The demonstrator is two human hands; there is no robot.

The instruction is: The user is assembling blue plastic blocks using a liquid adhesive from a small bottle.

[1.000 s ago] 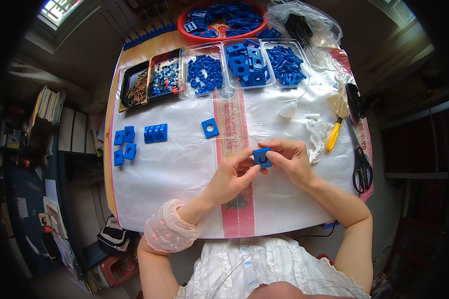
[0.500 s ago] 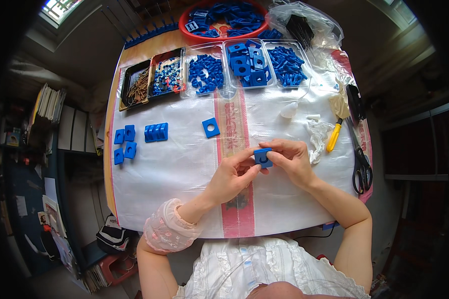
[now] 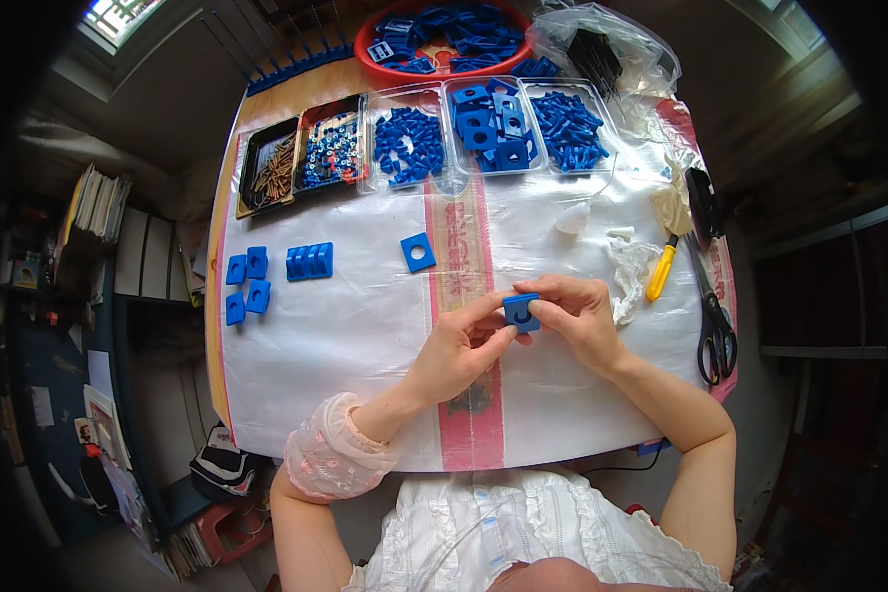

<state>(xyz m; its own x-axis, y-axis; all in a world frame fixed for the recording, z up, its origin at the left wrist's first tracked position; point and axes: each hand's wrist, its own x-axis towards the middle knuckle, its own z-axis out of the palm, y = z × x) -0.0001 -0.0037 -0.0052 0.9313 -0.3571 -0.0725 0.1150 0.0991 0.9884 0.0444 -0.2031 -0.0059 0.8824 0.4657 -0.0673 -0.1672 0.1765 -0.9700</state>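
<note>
Between both hands, over the middle of the table, is a blue square plastic piece [image 3: 521, 311] with a round opening. My left hand [image 3: 461, 347] pinches its left side with thumb and fingers. At its right side my right hand [image 3: 577, 321] grips it, the thumb on the front face and the fingers behind the top. My fingers cover part of the opening. A flat blue square plate [image 3: 417, 253] with a round hole lies alone, up and left of my hands. Farther left stand a close row of blue pieces [image 3: 310, 261] and a small group of blue holed pieces [image 3: 257, 296].
Clear trays of blue parts [image 3: 407, 146] and black trays with brown screws [image 3: 274, 176] and small metal nuts [image 3: 331, 153] line the back. Behind them sits a red basin [image 3: 444, 69]. A yellow-handled screwdriver [image 3: 661, 271], black scissors [image 3: 717, 345] and crumpled white plastic [image 3: 629, 271] lie right.
</note>
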